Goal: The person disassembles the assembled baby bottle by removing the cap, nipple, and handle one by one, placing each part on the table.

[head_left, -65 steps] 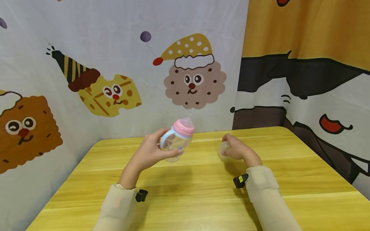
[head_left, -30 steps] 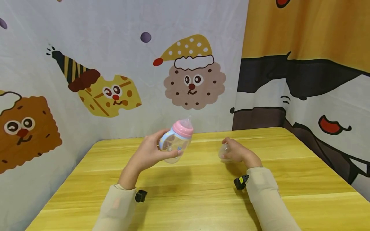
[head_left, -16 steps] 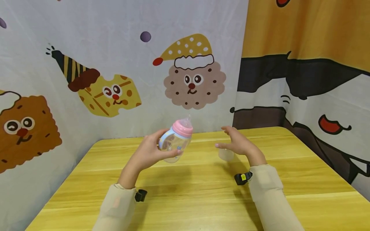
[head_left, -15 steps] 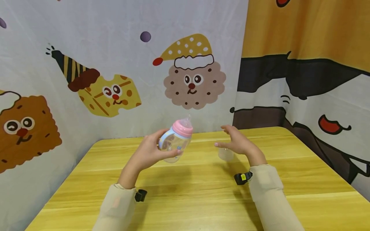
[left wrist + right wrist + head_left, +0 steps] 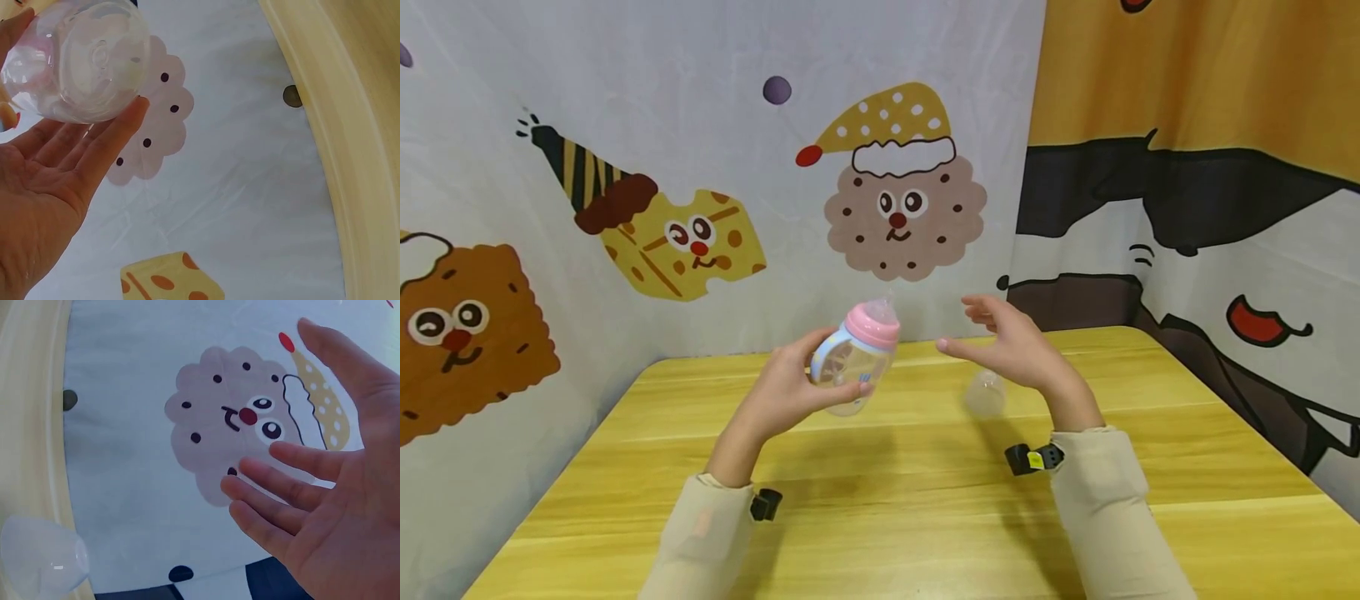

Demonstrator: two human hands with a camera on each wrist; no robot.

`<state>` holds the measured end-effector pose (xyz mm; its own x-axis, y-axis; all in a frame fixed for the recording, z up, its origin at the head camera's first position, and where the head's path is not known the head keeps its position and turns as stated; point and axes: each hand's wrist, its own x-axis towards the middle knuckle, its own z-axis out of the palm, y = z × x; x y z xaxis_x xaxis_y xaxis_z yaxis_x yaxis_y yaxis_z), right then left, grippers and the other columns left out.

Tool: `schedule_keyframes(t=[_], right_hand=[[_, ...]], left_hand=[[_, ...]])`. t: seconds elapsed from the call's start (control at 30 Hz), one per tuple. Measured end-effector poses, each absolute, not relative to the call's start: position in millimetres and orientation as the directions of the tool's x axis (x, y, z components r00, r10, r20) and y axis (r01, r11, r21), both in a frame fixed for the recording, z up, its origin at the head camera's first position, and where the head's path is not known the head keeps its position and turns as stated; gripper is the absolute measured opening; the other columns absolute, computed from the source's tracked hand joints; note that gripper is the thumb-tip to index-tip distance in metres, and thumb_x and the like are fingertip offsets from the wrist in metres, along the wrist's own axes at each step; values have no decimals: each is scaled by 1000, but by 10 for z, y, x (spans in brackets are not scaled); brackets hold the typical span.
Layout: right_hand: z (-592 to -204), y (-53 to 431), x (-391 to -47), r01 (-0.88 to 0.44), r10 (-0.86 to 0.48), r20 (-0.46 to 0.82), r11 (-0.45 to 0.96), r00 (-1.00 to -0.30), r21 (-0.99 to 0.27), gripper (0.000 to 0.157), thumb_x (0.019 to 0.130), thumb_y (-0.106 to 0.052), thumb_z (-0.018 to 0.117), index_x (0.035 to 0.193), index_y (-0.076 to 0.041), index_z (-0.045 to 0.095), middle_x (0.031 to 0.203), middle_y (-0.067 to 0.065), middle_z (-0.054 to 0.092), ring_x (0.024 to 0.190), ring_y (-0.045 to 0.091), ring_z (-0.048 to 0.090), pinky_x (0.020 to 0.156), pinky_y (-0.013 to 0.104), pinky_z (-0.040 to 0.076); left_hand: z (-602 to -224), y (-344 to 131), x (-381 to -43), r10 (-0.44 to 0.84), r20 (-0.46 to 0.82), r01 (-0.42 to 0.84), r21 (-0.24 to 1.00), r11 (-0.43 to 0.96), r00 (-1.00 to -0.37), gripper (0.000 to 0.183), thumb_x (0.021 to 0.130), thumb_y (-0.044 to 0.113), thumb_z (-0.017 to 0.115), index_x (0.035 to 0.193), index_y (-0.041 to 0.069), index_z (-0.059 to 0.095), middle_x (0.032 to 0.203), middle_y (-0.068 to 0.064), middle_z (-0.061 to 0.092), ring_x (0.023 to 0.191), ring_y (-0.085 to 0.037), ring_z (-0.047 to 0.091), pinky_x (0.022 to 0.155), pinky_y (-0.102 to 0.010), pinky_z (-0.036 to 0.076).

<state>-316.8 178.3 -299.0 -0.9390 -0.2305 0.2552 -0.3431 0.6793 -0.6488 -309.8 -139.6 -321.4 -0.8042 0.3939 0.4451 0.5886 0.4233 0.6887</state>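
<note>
My left hand point(image 5: 786, 385) grips a clear baby bottle point(image 5: 867, 364) with a pink collar, a clear teat and a pale blue handle. The bottle is held above the table, tilted with its teat up and to the right. In the left wrist view the clear bottle base point(image 5: 100, 59) faces the camera, with fingers around it. My right hand point(image 5: 1018, 350) holds nothing; its thumb and fingers are spread apart in the air. Below it a translucent bottle cap point(image 5: 985, 395) stands on the table, also seen as a frosted cap point(image 5: 44, 556) in the right wrist view.
The wooden table point(image 5: 880, 517) spreads beneath both hands. A white curtain point(image 5: 715, 100) with cartoon prints hangs right behind its far edge. On the right hangs a cloth point(image 5: 1210, 75) in yellow, black and white.
My right hand has let go of the translucent cap, opened its fingers and risen up and away from it. The cap stays on the table. My left hand still holds the bottle nearly in place.
</note>
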Motion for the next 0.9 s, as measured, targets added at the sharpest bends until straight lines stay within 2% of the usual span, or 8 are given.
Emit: schedule_keyframes(t=[0.23,0.47,0.8,0.9], right_hand=[[-2922,1699,-3110,-352,-208,286,633,-935,-690,80,80,-64,69,142,-20,44,141,4,50,130,31,47,106,55,37],[-2898,1584,-3068,-369,-251,272,575,-929,-730,73,80,-60,71,136,-17,48,136,2,53,129,26,49,107,47,39],[-2926,1484,-3068,-404,-292,285,551,-913,-730,65,81,-57,72,126,-14,56,127,4,59,122,27,55,102,47,44],[-2930,1469,-3070,-420,-316,286,545,-905,-725,63,82,-56,72,125,-13,56,125,5,60,121,29,56,101,46,45]], left_hand=[[-3264,-1273,-3086,422,433,594,690,414,-796,61,73,46,84,125,29,58,104,-2,69,84,-20,67,67,-35,56],[-3338,-1222,-3067,433,412,584,692,424,-802,59,72,47,84,123,31,58,101,2,68,81,-18,66,66,-34,56],[-3353,-1173,-3048,486,408,611,686,396,-773,59,74,48,82,124,29,58,101,-1,69,82,-19,66,65,-33,56],[-3350,-1158,-3045,497,407,617,683,391,-766,59,74,46,83,124,29,58,101,1,69,83,-18,67,67,-33,56]])
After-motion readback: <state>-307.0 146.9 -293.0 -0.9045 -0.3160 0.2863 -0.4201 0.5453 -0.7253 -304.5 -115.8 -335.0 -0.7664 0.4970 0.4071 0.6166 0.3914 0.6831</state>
